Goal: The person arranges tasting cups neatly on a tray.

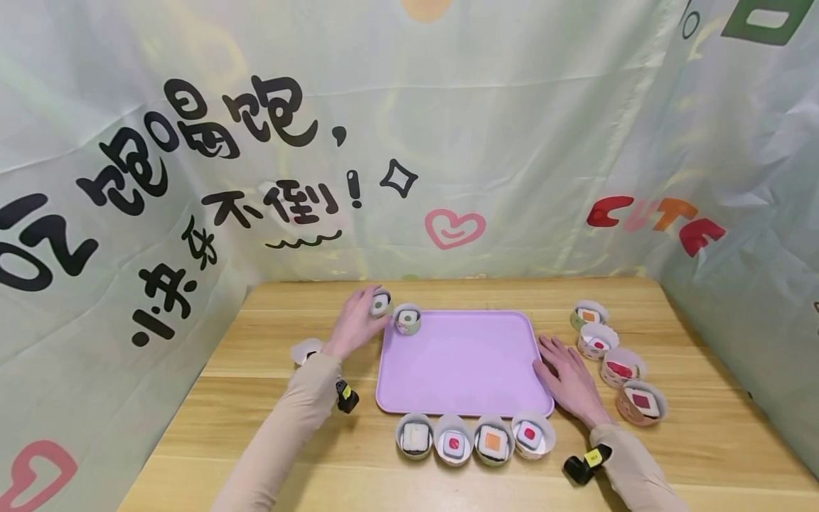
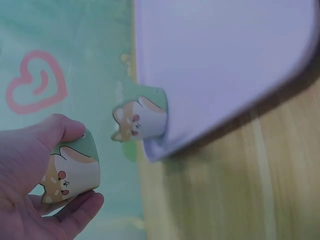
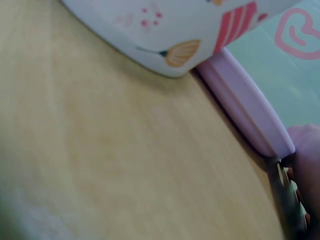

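Pale printed cloth (image 1: 525, 142) behind and both sides: black lettering, pink hearts, CUTE at right. Wooden table (image 1: 358, 476) in front, purple tray (image 1: 461, 366) around the middle.

Left hand (image 1: 355, 323): thumb and fingers round a dog-print cup (image 2: 80, 167), just off the tray's far left corner. Cup is upright, base lifted off the table per left wrist view, white square food with a green centre inside. Matching second cup (image 1: 408, 321) stands on the tray, in that same far left corner, near the held one but apart from it.

Right hand (image 1: 569, 373): holding no cup. Fingers out straight at the tray's right edge, thumb at the rim.

Near side: front row of four cups (image 1: 454, 444) along the tray's near edge, on the table. Contents left to right: plain white, red centre, orange centre, red centre.

Right side: four more cups (image 1: 622, 368) in a slanted line, far to near, right of the right hand. Contents: orange, red, red, dark red.

Left side: white cup (image 1: 303, 350) by the left wrist, partly covered by the sleeve (image 1: 313, 387); contents mostly hidden, can't tell.

Right wrist view has a flower-print cup (image 3: 170, 37) up close.
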The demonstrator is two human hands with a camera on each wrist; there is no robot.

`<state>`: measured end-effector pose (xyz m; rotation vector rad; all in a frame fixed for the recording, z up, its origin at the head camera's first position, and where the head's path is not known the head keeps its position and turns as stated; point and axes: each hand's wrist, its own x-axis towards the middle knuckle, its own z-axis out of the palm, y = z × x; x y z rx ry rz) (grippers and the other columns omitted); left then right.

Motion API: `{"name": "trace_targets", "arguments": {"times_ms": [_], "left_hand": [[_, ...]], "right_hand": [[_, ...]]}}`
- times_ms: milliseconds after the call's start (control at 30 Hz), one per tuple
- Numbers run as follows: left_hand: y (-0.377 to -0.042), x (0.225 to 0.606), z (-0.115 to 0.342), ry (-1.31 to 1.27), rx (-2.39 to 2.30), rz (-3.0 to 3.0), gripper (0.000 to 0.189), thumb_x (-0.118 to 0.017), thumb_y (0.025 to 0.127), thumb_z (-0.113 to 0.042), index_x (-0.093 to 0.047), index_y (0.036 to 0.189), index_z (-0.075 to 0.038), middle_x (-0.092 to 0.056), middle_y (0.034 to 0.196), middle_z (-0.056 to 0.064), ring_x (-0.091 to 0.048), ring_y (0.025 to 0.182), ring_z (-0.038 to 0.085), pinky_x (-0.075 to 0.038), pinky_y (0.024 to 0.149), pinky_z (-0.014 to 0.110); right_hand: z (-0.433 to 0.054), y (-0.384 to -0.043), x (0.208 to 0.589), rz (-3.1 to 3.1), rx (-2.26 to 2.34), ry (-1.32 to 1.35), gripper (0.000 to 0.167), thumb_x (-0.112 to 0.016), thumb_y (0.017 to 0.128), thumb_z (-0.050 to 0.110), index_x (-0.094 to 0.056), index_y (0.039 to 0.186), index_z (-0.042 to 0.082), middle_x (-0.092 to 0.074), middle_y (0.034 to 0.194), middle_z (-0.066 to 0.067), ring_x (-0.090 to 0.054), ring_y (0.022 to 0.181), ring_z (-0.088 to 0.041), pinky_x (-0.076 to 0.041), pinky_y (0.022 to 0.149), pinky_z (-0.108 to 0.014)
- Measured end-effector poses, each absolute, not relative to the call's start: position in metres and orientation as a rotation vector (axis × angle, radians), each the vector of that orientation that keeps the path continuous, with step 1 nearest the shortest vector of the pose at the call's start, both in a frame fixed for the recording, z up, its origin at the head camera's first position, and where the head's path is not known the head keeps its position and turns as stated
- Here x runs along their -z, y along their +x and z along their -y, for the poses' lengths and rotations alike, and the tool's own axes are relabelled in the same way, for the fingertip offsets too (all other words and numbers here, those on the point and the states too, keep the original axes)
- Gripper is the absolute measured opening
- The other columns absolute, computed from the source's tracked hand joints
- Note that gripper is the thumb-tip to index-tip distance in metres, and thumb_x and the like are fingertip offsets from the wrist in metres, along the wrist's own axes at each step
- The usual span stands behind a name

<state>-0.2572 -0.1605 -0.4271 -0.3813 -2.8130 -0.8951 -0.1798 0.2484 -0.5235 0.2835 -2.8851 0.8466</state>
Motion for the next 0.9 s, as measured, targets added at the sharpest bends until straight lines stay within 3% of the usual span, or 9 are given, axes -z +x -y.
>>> {"name": "trace_targets", "arguments": {"times_ms": [333,633,900], "left_hand": [[-0.256,0.414,0.136,-0.473,0.910,2.808,0.073,-0.078,0.086,-0.021,-0.045,0.149,-0.005,-0.058,0.135,0.027,-0.061,0.115,0.039,-0.054,0.093,0.049],[-0.258,0.412,0.116,-0.566,0.841,2.787,0.064,-0.081,0.085,-0.020,-0.053,0.141,-0.005,-0.067,0.117,0.021,-0.066,0.098,0.032,-0.056,0.080,0.042],[-0.260,0.413,0.098,-0.632,0.695,2.819,0.065,-0.080,0.086,-0.024,-0.052,0.141,-0.004,-0.067,0.113,0.019,-0.065,0.096,0.030,-0.056,0.082,0.041]], "right_hand": [[-0.249,-0.180,0.525,2.878,-0.843,0.289,0.057,-0.047,0.106,0.034,-0.045,0.147,-0.005,-0.038,0.157,-0.027,-0.025,0.150,-0.049,-0.015,0.121,-0.066],[-0.249,-0.179,0.524,2.881,-0.842,0.294,0.057,-0.046,0.106,0.034,-0.044,0.148,-0.005,-0.037,0.157,-0.028,-0.025,0.149,-0.050,-0.015,0.121,-0.066],[-0.249,-0.180,0.524,2.878,-0.834,0.295,0.056,-0.047,0.106,0.033,-0.045,0.147,-0.005,-0.038,0.157,-0.028,-0.025,0.149,-0.050,-0.015,0.121,-0.066]]}}
